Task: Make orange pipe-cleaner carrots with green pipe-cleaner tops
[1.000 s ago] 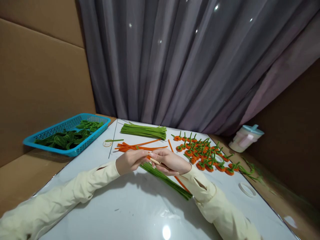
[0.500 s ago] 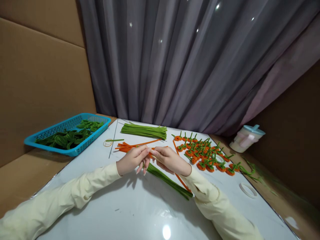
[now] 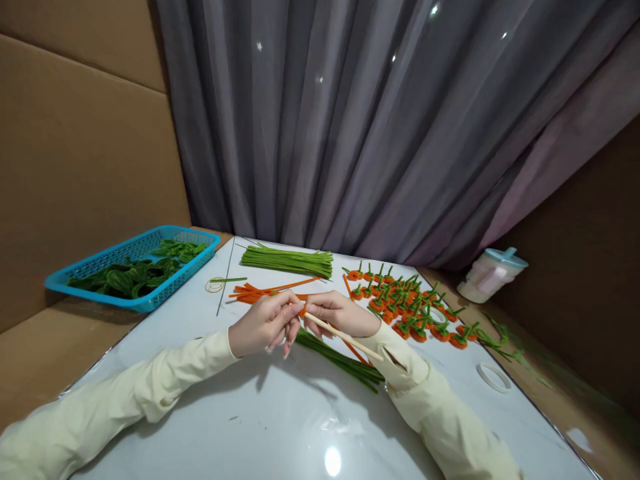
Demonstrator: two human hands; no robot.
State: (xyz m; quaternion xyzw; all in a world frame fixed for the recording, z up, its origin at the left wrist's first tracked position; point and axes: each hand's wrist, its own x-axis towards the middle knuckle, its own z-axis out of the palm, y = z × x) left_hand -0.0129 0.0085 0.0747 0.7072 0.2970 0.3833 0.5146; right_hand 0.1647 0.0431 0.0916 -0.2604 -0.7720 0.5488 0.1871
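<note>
Above the middle of the white table, my left hand [image 3: 260, 325] and my right hand [image 3: 347, 313] meet with pinched fingers. A thin pale wooden stick [image 3: 357, 343] slants from between them down to the right, under my right palm. At its upper end, my left fingertips grip a small bit of orange pipe cleaner [image 3: 303, 311], mostly hidden by the fingers. A bundle of green pipe cleaners [image 3: 345, 363] lies beneath my hands. Behind my left hand are loose orange pipe cleaners [image 3: 246, 293].
Another green bundle [image 3: 285, 261] lies at the back. Several orange pipe-cleaner pieces with green stems [image 3: 400, 303] cover the right side. A blue basket [image 3: 145, 304] with green leaf shapes stands left. A white ring [image 3: 494, 378] and a lidded cup [image 3: 490, 277] are right.
The wooden stick now shows below my right hand, where it was not visible before. My fingers have shifted slightly, still close together.
</note>
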